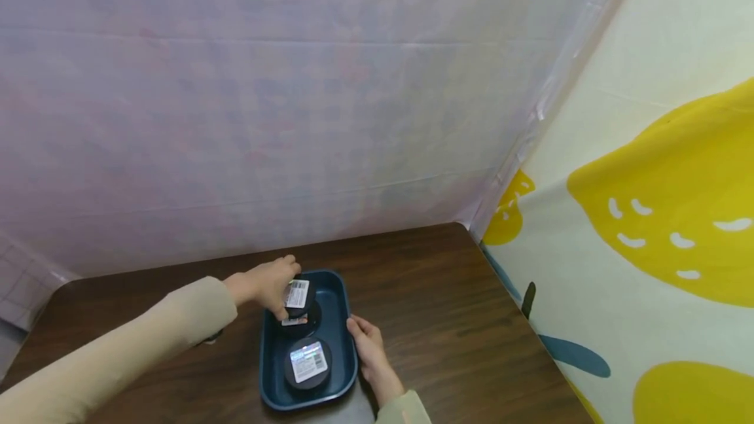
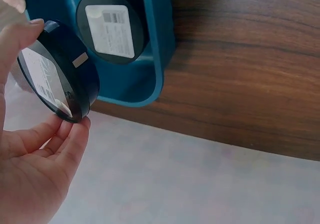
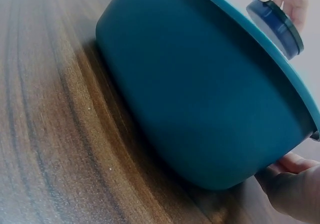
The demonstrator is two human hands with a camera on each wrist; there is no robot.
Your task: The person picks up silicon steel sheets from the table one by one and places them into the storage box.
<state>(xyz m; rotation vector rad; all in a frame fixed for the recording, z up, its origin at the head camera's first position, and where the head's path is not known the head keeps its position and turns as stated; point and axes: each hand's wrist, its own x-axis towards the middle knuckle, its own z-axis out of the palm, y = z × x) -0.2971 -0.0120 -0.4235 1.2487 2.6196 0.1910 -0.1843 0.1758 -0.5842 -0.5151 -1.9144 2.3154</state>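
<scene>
My left hand (image 1: 268,286) grips a round dark jar (image 2: 59,72) by its edge, thumb on one side and fingers on the other. The jar has a black end with a white barcode label, and it is tilted over the far end of a deep blue plastic bin (image 1: 338,311). Inside the bin, a second round jar (image 1: 304,326) is partly covered by the held one. A third jar (image 1: 307,364) sits at the near end, label up. At the bin's right side my right hand (image 1: 372,353) holds the rim, thumb over the edge.
The bin stands on a dark wood-grain table (image 1: 424,300). A pale curtain (image 1: 294,116) hangs behind the table's far edge. On the right is a white sheet with yellow lemon prints (image 1: 677,201).
</scene>
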